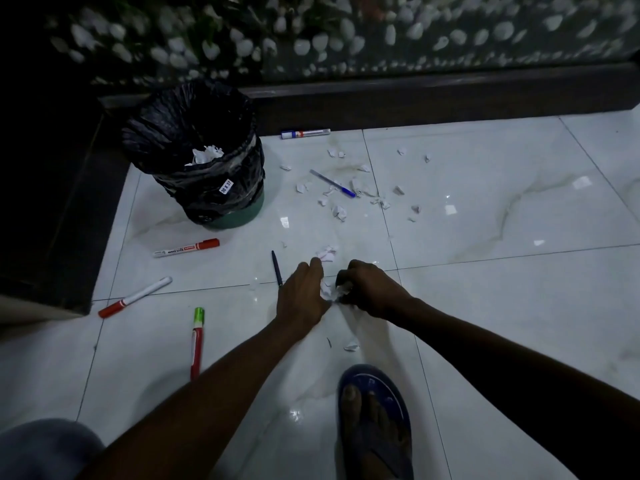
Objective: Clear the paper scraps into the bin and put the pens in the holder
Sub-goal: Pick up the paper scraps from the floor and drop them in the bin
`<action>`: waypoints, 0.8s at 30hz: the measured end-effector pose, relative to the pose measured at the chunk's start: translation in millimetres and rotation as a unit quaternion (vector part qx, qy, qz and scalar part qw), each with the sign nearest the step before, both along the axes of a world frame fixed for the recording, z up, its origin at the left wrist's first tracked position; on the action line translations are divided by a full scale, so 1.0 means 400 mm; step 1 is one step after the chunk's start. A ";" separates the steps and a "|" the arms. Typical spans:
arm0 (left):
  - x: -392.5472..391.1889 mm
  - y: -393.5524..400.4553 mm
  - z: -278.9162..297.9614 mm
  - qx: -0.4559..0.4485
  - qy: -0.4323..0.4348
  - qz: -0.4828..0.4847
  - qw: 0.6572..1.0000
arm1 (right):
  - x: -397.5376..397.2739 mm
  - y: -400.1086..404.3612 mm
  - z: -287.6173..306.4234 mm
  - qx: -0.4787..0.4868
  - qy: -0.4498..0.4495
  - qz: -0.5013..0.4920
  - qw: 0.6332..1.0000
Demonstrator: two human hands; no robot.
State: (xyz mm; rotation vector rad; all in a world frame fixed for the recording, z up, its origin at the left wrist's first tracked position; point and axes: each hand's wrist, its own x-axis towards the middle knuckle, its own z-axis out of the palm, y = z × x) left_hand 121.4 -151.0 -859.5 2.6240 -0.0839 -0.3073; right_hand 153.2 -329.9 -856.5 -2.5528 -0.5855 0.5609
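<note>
While both hands work low over the glossy white floor (485, 306), the left hand (303, 294) lies knuckles-up with its fingers bent around white paper scraps (326, 289) at its inner edge, and its fingertips touch a crumpled scrap (326, 253) just ahead. Close beside it, the right hand (369, 289) has its fingers curled tight around more crumpled paper (343, 290). One more scrap (351, 347) lies on the floor between the forearms, near a foot in a dark blue sandal (375, 420).

Farther off, a loose scatter of small scraps (346, 195) spreads across the tiles to the right of the bin (197, 157), which is lined with a black bag and already has white paper in it. A thin blue-capped pen (332, 183) lies among that scatter. A blue-and-white marker (305, 133) rests against the dark skirting beyond it. A dark slim pen (277, 268) lies just left of the left hand. Left of that, well apart, lie a red-capped marker (187, 248) near the bin's base, a white marker with a red end (135, 297), and a red marker with a green cap (197, 342) beside the left forearm. No pen holder shows in this view.
</note>
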 end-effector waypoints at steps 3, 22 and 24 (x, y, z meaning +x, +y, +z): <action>0.006 0.001 0.012 0.048 0.074 -0.001 0.996 | 0.023 0.014 0.008 -0.005 -0.019 -0.022 1.000; 0.078 0.124 0.031 -0.068 -0.051 0.106 0.991 | 0.107 0.114 0.006 -0.059 -0.066 0.091 0.992; 0.086 0.145 0.047 -0.068 -0.059 0.113 0.990 | 0.103 0.127 0.004 -0.046 -0.065 0.072 0.994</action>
